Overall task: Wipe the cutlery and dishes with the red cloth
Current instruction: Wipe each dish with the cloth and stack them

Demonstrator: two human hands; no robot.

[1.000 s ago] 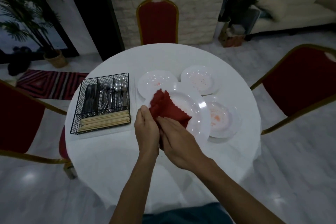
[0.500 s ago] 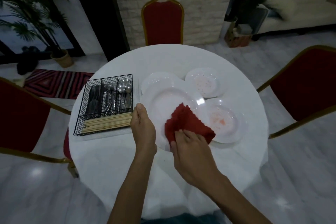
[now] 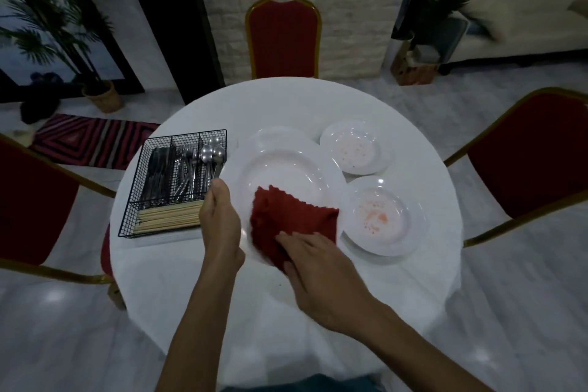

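Observation:
A large white plate (image 3: 280,172) is lifted above the round table, and my left hand (image 3: 220,222) grips its left rim. The red cloth (image 3: 291,223) lies on the plate's near part, with my right hand (image 3: 313,267) pressing it down, fingers fairly straight. Another white plate (image 3: 273,134) peeks out from behind the lifted one. Two smaller plates sit to the right: one (image 3: 353,149) with faint reddish specks, one (image 3: 383,219) with orange stains. A black wire caddy (image 3: 178,181) on the left holds knives, forks, spoons and chopsticks.
The table (image 3: 286,105) wears a white cloth. Red chairs with gold frames stand at the far side (image 3: 283,35), the right (image 3: 534,156) and the left (image 3: 28,207). A striped rug (image 3: 92,140) and potted plant lie beyond on the left.
The cloth went from bunched between both hands to spread on the plate. My left hand took the plate's rim and raised it toward me; my right hand moved the cloth across its near part.

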